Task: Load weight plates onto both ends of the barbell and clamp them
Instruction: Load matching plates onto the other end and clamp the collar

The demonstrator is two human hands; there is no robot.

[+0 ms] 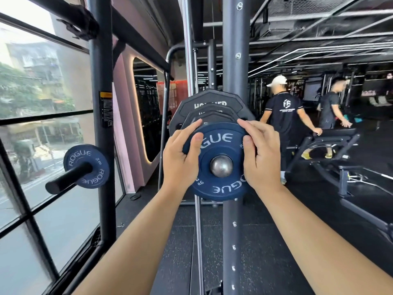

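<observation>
Blue plate (221, 143): round, dark blue, white "ROGUE" lettering and a "KG" mark; upright, face to the camera, threaded on the barbell end; left hand (180, 158) and right hand (261, 158) grip its rim on either side.
Barbell end (221, 166): silvery rounded tip showing through the blue plate's centre hole.
Black plates (209, 103): three many-sided plates, stepped in size, upright just behind the blue plate.
Second blue plate (89, 167): same look, upright on a black peg (68, 179), well apart at left.

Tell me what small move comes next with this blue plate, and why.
Probably push the blue plate inward against the black plates: the left hand and right hand grip its rim, the bar end shows through its hole, and no clamp is on yet.
</observation>
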